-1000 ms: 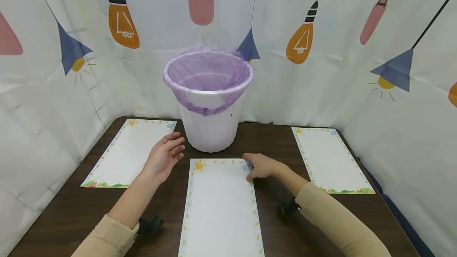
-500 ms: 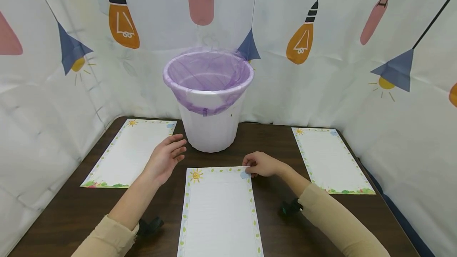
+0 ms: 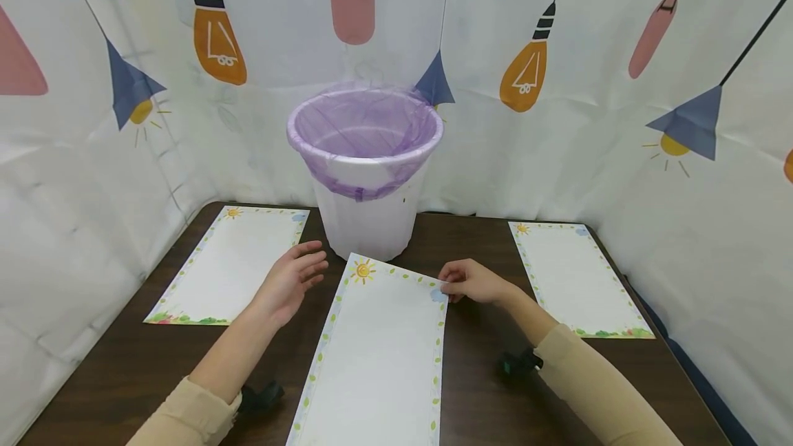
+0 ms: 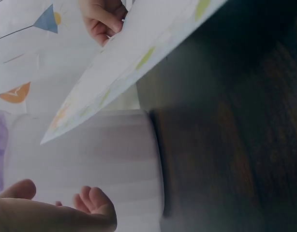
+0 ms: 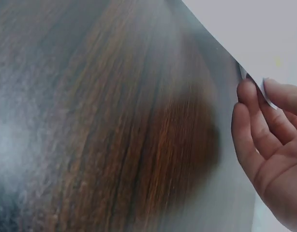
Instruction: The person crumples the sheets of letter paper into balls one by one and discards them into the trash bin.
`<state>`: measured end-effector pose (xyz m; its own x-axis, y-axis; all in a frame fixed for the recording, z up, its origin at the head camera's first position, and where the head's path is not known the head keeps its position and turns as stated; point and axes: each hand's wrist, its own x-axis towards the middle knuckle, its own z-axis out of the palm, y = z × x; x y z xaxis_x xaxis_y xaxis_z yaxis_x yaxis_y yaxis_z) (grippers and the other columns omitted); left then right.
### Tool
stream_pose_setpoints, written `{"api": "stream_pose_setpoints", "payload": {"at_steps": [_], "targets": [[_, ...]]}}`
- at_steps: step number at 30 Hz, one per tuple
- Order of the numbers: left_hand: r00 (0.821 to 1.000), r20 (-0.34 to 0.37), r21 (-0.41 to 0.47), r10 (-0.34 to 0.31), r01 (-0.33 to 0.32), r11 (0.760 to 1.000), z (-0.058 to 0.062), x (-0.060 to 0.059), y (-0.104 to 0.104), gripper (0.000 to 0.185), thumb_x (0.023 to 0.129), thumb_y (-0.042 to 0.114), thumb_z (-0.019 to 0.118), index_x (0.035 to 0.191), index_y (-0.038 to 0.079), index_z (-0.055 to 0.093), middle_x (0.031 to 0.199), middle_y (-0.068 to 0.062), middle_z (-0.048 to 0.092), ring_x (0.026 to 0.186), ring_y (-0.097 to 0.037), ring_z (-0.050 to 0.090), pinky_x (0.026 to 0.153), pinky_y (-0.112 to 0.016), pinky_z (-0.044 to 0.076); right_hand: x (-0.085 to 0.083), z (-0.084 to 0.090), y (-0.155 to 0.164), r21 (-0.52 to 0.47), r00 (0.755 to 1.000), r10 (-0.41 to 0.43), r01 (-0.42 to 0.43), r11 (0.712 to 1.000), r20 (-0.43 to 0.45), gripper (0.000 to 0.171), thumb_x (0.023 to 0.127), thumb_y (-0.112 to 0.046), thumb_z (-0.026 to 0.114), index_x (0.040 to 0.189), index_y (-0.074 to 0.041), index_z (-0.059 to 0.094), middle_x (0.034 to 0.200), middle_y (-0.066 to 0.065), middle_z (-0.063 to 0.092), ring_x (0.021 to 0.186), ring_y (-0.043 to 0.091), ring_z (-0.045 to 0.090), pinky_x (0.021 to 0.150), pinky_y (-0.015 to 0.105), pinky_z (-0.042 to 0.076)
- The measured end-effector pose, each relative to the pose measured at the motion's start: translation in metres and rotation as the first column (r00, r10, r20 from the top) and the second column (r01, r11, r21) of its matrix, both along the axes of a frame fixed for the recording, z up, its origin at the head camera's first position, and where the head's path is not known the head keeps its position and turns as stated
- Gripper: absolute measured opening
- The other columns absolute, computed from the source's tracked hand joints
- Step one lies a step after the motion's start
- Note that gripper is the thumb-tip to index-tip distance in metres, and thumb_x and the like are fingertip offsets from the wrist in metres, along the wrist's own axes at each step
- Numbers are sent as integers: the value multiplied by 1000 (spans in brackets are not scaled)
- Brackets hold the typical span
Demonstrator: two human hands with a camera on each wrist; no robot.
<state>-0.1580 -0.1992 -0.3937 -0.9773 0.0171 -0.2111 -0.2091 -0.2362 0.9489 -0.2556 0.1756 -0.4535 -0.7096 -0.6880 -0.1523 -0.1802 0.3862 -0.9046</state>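
**A:** Any writing or brand on anything?

**B:** None I can read. The middle sheet point(image 3: 378, 349) has a printed sun at one far corner, a small blue cloud at the other and a border of green leaves; any ruled lines are too faint to make out. The white bin point(image 3: 367, 177) carries no label, only a purple liner folded over its rim.

**A:** What differs from half a second ago?

**B:** Then the middle sheet lay flat and square in front of the bin. Now its far end is lifted off the dark table point(image 3: 477, 377) and swung, so the sun corner comes up against the foot of the bin. The right hand point(image 3: 473, 282) has stayed at the cloud corner, and the left hand point(image 3: 290, 282) has barely shifted.

**A:** How are the fingers?

**B:** The right hand pinches the cloud corner between thumb and fingertips point(image 5: 252, 104); the right wrist view shows the paper raised above the wood. The left hand is released, fingers loosely spread, holding nothing, just left of the bin's foot and beside the sheet's left edge.

**A:** Counts?

**B:** Three matching sheets: the middle one in front of the bin, the left sheet point(image 3: 229, 263) lying flat to the bin's left, the right sheet point(image 3: 573, 274) flat to its right. One bin, two hands, both in tan sleeves. The backdrop point(image 3: 588, 122) behind the bin is printed with hanging lamps and bulbs.
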Motion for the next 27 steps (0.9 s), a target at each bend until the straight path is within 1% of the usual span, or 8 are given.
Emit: {"api": "stream_pose_setpoints", "payload": {"at_steps": [3,5,8,10,13,17,23,27], "targets": [[998,-11,-41,-62,62,997,-4,0,0,45,107,16,55,145,-1,36,128,-5,50,111,-15,58,101,-31,44,0,0,5,-45,999,-22,23,999,26,10,100,-3,65,106,5,65,87,9,71,78,22,67,74,37,60],[993,-19,-73,-117,115,991,-6,1,-1,49,107,16,55,146,-5,34,130,-8,51,113,-17,59,102,-31,45,0,0,8,-72,998,-44,47,996,40,11,101,-4,65,107,5,65,88,10,71,79,23,67,74,37,60],[979,-30,-102,-200,196,975,-10,2,-2,48,107,18,56,144,-7,36,131,-14,54,112,-18,61,100,-32,48,1,0,12,-93,994,-96,100,991,55,12,101,-6,65,108,4,65,89,11,71,79,23,67,74,36,60],[970,-36,-107,-240,235,966,-11,3,-3,47,107,18,56,142,-8,37,129,-14,56,110,-18,62,98,-32,50,1,-1,15,-106,989,-130,137,985,64,14,101,-7,65,108,4,65,89,11,71,79,23,67,74,36,60],[962,-40,-114,-269,263,958,-12,4,-4,45,107,19,57,140,-7,40,128,-14,56,110,-19,62,96,-32,51,0,0,19,-120,983,-170,178,977,73,16,101,-8,66,110,5,64,90,12,72,80,24,68,76,36,59],[954,-25,-114,-300,295,949,-15,7,-7,46,107,21,57,141,-6,39,125,-10,59,107,-20,63,93,-32,52,0,1,24,-144,977,-198,208,968,76,17,102,-8,65,111,6,63,91,10,71,82,23,69,77,36,59],[928,-17,-92,-372,369,925,-17,10,-9,38,107,21,59,135,0,45,115,-7,66,98,-21,67,84,-37,57,2,1,29,-205,964,-251,264,942,89,15,100,-3,65,110,8,63,90,7,71,78,19,67,76,34,59],[914,-18,-82,-405,403,912,-15,11,-9,35,105,21,62,132,2,48,116,-8,67,99,-24,68,82,-39,58,2,1,32,-242,953,-281,301,922,114,12,99,-1,65,108,7,63,89,7,71,76,18,66,75,32,59]]}}
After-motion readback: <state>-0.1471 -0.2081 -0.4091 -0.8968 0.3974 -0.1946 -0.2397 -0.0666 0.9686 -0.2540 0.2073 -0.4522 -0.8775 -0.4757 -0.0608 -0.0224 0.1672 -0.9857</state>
